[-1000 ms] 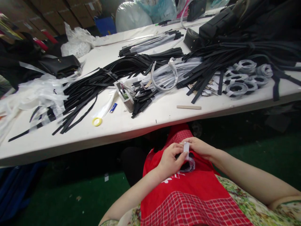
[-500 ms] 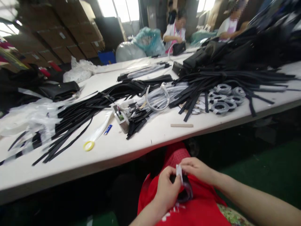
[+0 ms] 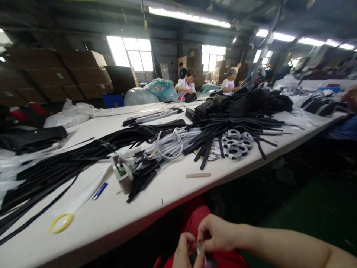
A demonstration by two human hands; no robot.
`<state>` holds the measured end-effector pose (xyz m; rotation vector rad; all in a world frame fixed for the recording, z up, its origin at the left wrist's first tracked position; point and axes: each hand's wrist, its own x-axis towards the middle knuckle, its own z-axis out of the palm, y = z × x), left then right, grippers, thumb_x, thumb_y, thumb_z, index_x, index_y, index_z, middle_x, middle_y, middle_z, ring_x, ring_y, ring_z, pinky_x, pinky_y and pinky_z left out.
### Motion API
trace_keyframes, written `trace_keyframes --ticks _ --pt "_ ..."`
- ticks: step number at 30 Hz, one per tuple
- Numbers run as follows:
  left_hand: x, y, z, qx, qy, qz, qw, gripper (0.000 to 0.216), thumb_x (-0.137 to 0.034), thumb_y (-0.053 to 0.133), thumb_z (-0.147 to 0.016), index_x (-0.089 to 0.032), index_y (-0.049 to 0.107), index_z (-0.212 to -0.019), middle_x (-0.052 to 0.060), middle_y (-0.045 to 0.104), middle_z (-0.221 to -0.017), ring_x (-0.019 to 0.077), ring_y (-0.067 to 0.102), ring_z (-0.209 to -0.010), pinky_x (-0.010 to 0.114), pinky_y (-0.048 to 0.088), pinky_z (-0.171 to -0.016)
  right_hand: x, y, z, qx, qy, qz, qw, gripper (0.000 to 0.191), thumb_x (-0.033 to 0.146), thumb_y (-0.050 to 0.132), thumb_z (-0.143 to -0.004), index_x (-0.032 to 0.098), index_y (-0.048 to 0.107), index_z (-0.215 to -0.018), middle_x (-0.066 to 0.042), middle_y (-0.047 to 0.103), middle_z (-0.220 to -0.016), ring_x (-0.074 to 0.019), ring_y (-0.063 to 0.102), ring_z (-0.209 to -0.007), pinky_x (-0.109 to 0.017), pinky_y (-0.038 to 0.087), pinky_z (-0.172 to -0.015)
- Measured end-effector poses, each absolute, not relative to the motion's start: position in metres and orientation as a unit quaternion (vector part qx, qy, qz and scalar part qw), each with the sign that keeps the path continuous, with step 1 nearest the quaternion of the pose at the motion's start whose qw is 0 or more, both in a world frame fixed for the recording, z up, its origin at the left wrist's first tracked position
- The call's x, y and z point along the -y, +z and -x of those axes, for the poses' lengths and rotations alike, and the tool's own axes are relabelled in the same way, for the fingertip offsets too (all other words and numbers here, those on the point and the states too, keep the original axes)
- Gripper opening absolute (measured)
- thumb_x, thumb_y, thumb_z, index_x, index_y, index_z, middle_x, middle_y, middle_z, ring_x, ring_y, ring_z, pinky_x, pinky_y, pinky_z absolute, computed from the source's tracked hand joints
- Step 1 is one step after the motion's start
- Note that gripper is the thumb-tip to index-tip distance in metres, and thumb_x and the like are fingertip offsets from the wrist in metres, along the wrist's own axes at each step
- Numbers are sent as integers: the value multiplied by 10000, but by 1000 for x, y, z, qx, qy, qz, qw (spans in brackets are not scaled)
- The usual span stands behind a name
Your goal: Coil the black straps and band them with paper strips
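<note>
Over my lap, my left hand (image 3: 184, 253) closes around a rolled strip (image 3: 209, 261), dark with a pale, shiny layer. Much of the roll is hidden by my fingers and the bottom edge of the view. My right hand (image 3: 216, 232) meets the left thumb from above, its fingertips pinched at the roll's pale end (image 3: 199, 248). On the table beyond my hands lie several similar rolled strips (image 3: 234, 152) and a flat tan stick (image 3: 198, 175).
Long black strips (image 3: 83, 158) spread over the white table (image 3: 173, 188). A tape dispenser (image 3: 122, 174), a blue cutter (image 3: 99, 191), a yellow tape ring (image 3: 61, 222) and a clear tube loop (image 3: 169, 156) lie there. Black bags (image 3: 237, 106) are heaped behind. Co-workers (image 3: 186, 87) work across the table.
My view has tilted up, so my hands sit lower in it. My right hand has swung over the roll, and the white end that stood up between my fingers is now mostly covered.
</note>
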<state>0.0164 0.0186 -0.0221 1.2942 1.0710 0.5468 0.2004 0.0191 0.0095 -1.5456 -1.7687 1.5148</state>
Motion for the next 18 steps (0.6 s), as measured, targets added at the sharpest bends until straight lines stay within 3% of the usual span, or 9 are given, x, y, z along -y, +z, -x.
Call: trace_keyframes --ticks 2,4,9,11,18 --pt "-14 -6 -13 -445 177 -600 641 346 -407 753 -659 -174 568 -835 8 613 -748 151 560 -702 245 447 -662 -10 22 -199 734 387 525 190 167 94 620 -705 167 754 -771 -14 686 -719 -128 592 -675 -219 465 -659" --pt "-13 3 -10 -421 110 -550 713 372 -452 769 -637 -142 592 -742 5 595 -640 132 537 -584 244 415 -573 -4 32 -201 809 305 468 184 234 101 564 -768 185 758 -867 -39 703 -787 -150 625 -740 -253 492 -738" --pt "-22 1 -8 -434 228 -387 781 445 -407 875 -519 -100 653 -753 4 621 -619 84 514 -526 218 398 -550 2 29 -210 875 226 393 169 466 116 460 -856 171 586 -1301 -122 654 -1185 -218 618 -1059 -354 514 -941" --pt "-26 0 -8 -432 261 -341 793 442 -345 894 -485 -93 675 -775 10 641 -639 79 524 -535 209 401 -558 4 25 -211 880 193 393 181 505 113 446 -862 171 533 -1356 -131 608 -1277 -238 573 -1166 -394 492 -1006" --pt "-40 5 2 -413 313 -306 799 278 -332 749 -639 -95 680 -766 -10 584 -541 56 450 -447 188 325 -468 -4 15 -192 895 118 388 187 650 39 431 -771 112 454 -1417 -161 537 -1358 -273 490 -1268 -452 441 -1081"
